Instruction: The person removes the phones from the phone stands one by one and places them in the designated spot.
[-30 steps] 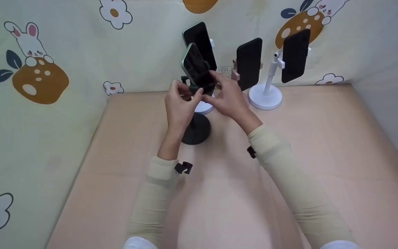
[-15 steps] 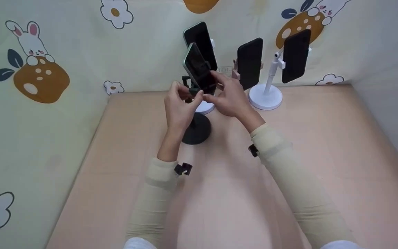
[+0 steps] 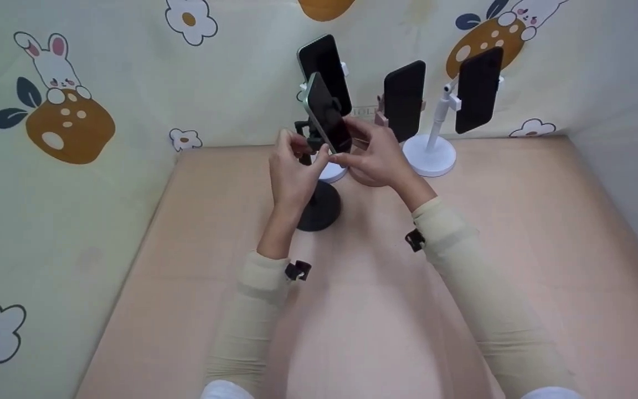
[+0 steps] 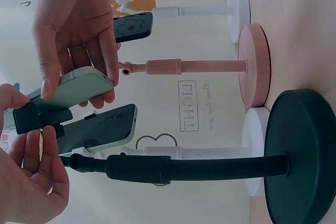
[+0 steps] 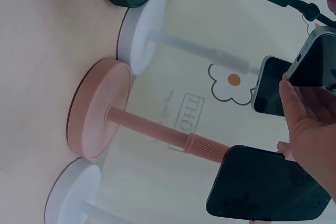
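Note:
A pale green phone leans at the clamp of a black phone stand. My left hand pinches the black clamp between thumb and fingers. With my right hand I grip the lower end of the phone, thumb on one side and fingers on the other. In the left wrist view the clamp's jaws sit around the phone's edges. The dark screen of this phone shows in the right wrist view. How firmly the clamp grips is hidden by my fingers.
Close behind stands a white stand with another phone. To the right are a pink stand bearing a dark phone and a white stand with a phone. A patterned wall rises behind the table.
The phone has turned so that more of its green edge shows, and it has shifted slightly right and down. My right hand moved right with it, while my left hand stays at the clamp.

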Motion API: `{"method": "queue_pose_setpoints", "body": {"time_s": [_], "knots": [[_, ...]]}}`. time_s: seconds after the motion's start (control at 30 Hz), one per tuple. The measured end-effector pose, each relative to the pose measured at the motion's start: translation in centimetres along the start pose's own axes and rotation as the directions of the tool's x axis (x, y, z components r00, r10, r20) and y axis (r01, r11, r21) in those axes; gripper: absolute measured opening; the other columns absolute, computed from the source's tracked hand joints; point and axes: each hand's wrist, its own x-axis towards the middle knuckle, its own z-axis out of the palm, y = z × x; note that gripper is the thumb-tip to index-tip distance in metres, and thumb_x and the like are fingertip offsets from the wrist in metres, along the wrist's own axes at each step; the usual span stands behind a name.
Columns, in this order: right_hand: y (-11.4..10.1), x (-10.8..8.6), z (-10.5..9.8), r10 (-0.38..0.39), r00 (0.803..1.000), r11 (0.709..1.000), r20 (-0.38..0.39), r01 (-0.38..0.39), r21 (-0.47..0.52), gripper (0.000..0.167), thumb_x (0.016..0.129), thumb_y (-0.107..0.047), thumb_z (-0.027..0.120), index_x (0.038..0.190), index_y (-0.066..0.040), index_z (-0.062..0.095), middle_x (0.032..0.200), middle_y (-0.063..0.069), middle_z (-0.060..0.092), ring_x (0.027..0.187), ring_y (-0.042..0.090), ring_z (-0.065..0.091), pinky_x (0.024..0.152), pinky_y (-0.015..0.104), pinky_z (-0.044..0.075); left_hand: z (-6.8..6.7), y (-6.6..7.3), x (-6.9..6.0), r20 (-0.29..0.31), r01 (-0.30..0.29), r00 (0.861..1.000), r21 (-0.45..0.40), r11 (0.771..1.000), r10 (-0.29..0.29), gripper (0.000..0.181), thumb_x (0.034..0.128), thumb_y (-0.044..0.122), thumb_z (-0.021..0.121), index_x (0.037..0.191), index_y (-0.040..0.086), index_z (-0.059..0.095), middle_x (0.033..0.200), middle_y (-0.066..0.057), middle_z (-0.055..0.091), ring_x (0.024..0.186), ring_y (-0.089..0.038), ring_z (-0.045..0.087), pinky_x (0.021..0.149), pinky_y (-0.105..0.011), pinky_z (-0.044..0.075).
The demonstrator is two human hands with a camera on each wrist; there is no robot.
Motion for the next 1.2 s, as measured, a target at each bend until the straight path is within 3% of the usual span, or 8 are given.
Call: {"method": "queue_pose_setpoints", "body": {"time_s": [0.3, 0.6, 0.97, 1.2], "knots": [[-0.03, -0.25, -0.48, 0.027, 0.999, 0.999, 0.033, -0.028, 0.033, 0.074, 0.084, -0.023, 0.081, 0.147, -0.008, 0.047, 0.145, 0.011, 0.056, 0.135, 0.022, 0.054, 0.115, 0.037, 0.044, -0.18, 0.07, 0.02, 0.040, -0.015, 0.999, -0.043, 0.999, 0.016, 0.029, 0.0880, 0.017, 0.075, 0.101, 0.002, 0.054, 0.098, -0.013, 0.064, 0.093, -0.023, 0.064, 0.081, -0.026, 0.051], [-0.07, -0.60, -0.42, 0.025, 0.998, 0.999, 0.061, -0.028, 0.039, 0.075, 0.083, -0.025, 0.082, 0.147, -0.010, 0.047, 0.145, 0.010, 0.056, 0.137, 0.022, 0.053, 0.115, 0.035, 0.043, -0.56, 0.12, -0.14, 0.006, 0.007, 1.000, -0.046, 0.999, -0.007, 0.025, 0.0895, 0.017, 0.075, 0.103, 0.001, 0.061, 0.097, -0.013, 0.071, 0.088, -0.020, 0.065, 0.082, -0.027, 0.056], [-0.42, -0.86, -0.24, 0.033, 0.997, 0.999, 0.077, -0.035, 0.033, 0.075, 0.082, -0.028, 0.083, 0.147, -0.015, 0.048, 0.146, 0.007, 0.056, 0.137, 0.019, 0.052, 0.115, 0.034, 0.043, -0.94, 0.37, 0.04, -0.030, 0.020, 0.999, 0.028, 0.999, -0.019, 0.022, 0.0893, 0.020, 0.076, 0.098, 0.003, 0.066, 0.093, -0.008, 0.073, 0.083, -0.016, 0.070, 0.078, -0.025, 0.059], [-0.16, -0.92, -0.27, 0.023, 0.998, 0.999, 0.062, -0.026, 0.040, 0.073, 0.082, -0.027, 0.084, 0.146, -0.016, 0.051, 0.145, 0.006, 0.057, 0.137, 0.019, 0.053, 0.115, 0.035, 0.043, -0.77, -0.08, -0.03, -0.016, 0.001, 1.000, 0.048, 0.999, 0.000, 0.017, 0.0901, 0.017, 0.075, 0.094, 0.003, 0.067, 0.088, -0.009, 0.072, 0.080, -0.017, 0.067, 0.076, -0.025, 0.058]]}}
